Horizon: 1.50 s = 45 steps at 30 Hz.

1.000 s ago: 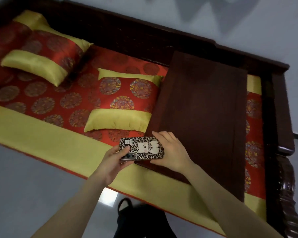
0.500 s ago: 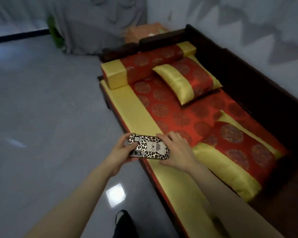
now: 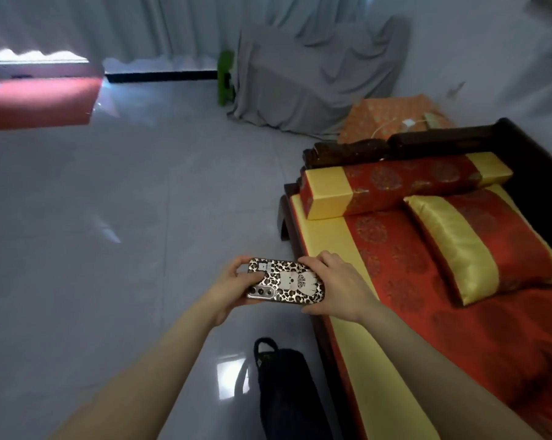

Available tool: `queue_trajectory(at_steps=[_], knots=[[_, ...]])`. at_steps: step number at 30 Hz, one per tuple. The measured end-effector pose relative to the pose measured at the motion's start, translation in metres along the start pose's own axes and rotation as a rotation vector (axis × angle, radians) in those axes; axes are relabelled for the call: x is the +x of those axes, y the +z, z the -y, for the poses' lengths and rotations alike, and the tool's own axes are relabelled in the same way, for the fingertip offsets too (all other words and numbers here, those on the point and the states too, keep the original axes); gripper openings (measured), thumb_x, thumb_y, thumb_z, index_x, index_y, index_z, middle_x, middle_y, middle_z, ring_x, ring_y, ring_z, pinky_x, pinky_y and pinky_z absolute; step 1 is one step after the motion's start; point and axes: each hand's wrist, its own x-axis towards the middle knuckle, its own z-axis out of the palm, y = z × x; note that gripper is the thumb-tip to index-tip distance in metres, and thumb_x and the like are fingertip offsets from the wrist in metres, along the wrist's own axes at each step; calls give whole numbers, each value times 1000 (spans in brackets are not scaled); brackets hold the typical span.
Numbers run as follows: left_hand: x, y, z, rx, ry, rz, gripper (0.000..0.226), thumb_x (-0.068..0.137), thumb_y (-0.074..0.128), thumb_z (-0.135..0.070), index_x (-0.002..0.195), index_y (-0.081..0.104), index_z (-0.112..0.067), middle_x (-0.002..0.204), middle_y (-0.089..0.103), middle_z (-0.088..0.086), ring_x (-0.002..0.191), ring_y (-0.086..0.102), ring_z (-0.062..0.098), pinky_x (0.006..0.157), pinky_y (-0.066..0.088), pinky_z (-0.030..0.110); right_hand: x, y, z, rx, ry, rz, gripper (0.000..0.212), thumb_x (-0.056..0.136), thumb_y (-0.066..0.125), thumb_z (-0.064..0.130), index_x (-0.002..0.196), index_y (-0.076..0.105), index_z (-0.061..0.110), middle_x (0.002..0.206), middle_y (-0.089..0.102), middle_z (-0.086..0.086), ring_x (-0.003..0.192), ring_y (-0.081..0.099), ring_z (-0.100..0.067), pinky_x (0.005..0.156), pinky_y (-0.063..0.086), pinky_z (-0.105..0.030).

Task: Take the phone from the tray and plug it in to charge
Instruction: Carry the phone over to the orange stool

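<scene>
Phone (image 3: 285, 285) held level, back up, leopard-print case showing, over the floor (image 3: 109, 217) just off the sofa's (image 3: 347, 249) front edge. Left hand (image 3: 233, 289) fingers clamped on its camera end, right hand (image 3: 339, 285) fingers clamped on the other end. Charger (image 3: 408, 123) with white cable lying beyond the sofa's far end.

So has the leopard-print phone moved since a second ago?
Yes. The leopard-print phone, held by the left hand and right hand, was over the dark wooden tray; it now sits beyond the red and yellow couch edge, above the grey floor.
</scene>
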Motion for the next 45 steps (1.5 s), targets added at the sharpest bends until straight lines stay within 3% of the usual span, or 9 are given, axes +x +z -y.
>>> queue_trajectory(at_steps=[4,9,16,23,31,36,42,45], knots=[[68,-30,-62,-33,-12,-69,36,85,63,-6,119,54,-10,97,70,16,78,66,28,81,57,48,105,-22,-14,105,-26,29,92,58,81,51,136,40,25,115,49,0,109,46,-20,87,45,-36],[150,-79,-152,-70,31,-163,24,84,63,-6,103,57,-18,88,70,12,68,68,20,59,58,34,248,-67,-11,95,-103,26,92,58,84,46,136,42,21,120,52,-4,112,47,-22,92,44,-39],[282,-150,-261,-129,73,-165,21,85,63,-7,98,60,-23,93,72,10,74,71,20,58,57,30,437,-106,-14,117,-147,-21,91,58,85,37,137,44,17,122,50,-6,112,46,-22,90,45,-39],[426,-177,-364,-39,3,-47,20,85,61,-4,99,59,-18,78,73,5,64,72,17,54,57,29,574,-126,-53,147,35,-47,93,57,84,45,136,41,23,126,46,-2,113,43,-20,92,42,-36],[589,-112,-471,150,-52,186,22,84,65,-8,102,60,-20,90,74,11,78,73,25,63,58,36,659,-182,-152,197,335,-107,95,59,84,42,140,38,25,133,42,-5,120,41,-24,98,41,-40],[672,-57,-533,220,-62,255,23,85,63,-7,106,58,-17,93,71,12,73,72,22,58,57,33,710,-215,-228,276,382,-184,94,59,86,40,139,41,20,130,45,-7,120,42,-26,101,39,-42],[764,14,-605,316,-66,343,33,87,60,-3,118,53,-10,102,68,18,83,67,29,59,60,36,762,-261,-300,316,466,-282,88,60,85,36,136,46,15,123,49,-11,116,44,-26,100,37,-36],[804,58,-626,299,-120,392,37,87,60,-3,123,51,-8,106,66,19,87,66,31,66,61,39,774,-283,-339,295,541,-335,81,59,84,35,130,52,14,117,54,-14,111,49,-31,97,40,-40]])
